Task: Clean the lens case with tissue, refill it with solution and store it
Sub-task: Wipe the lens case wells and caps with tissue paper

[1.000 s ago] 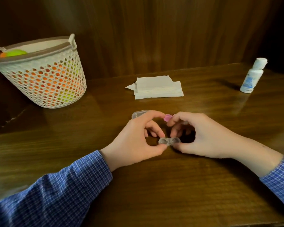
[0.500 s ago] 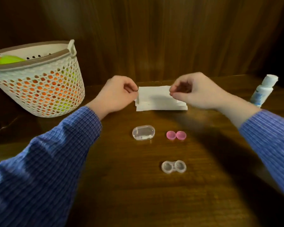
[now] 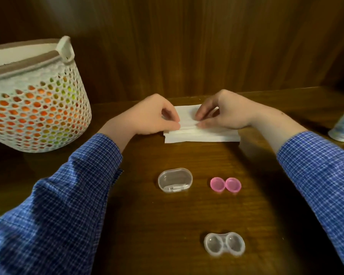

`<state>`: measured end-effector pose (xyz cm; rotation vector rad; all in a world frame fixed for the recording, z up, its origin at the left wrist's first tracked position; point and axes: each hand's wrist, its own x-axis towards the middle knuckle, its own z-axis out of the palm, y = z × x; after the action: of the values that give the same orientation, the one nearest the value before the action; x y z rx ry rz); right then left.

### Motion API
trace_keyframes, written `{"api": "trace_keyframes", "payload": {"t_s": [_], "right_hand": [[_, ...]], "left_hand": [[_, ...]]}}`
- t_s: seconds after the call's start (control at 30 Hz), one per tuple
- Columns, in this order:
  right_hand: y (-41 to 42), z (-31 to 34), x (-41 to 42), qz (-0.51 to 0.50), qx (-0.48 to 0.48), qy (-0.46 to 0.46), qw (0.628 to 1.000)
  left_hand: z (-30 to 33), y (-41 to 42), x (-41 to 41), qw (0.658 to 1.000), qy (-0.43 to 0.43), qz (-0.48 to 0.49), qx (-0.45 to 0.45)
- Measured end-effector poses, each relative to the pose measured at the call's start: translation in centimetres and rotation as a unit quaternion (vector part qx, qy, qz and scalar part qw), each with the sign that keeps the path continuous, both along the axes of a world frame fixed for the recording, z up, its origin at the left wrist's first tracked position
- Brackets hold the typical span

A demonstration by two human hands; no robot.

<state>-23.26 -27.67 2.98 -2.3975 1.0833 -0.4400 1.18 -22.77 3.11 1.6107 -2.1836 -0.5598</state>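
Both hands (image 3: 189,118) pinch top tissue (image 3: 202,134).

dim warm light; soft focus; wide-angle bending at edges; dark corners

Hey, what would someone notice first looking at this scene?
Both hands, left and right, pinch at the white tissue stack at the table's back. Nearer lie two pink caps, a clear box and the open lens case. A mesh basket stands far left.
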Motion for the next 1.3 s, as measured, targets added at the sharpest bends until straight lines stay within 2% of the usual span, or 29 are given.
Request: {"api": "trace_keyframes", "payload": {"t_s": [0.17, 0.53, 0.97, 1.13, 1.3], "right_hand": [[0.16, -0.32, -0.30, -0.003, 0.007, -0.030, 1.000], [0.03, -0.39, -0.40, 0.006, -0.006, -0.023, 1.000], [0.21, -0.42, 0.05, -0.006, 0.002, -0.025, 1.000], [0.22, -0.35, 0.29, -0.005, -0.012, -0.035, 0.999], [0.33, -0.35, 0.19, -0.038, -0.014, -0.068, 0.997]], "left_hand": [[0.26, 0.38, -0.05, 1.000, -0.001, 0.006, 0.005], [0.45, 0.56, -0.07, 1.000, 0.020, 0.003, 0.007], [-0.01, 0.50, -0.09, 1.000, 0.000, 0.008, -0.010], [0.25, 0.40, -0.06, 0.996, 0.042, 0.036, -0.068], [0.68, 0.76, -0.19, 0.995, 0.040, 0.036, -0.085]]}}
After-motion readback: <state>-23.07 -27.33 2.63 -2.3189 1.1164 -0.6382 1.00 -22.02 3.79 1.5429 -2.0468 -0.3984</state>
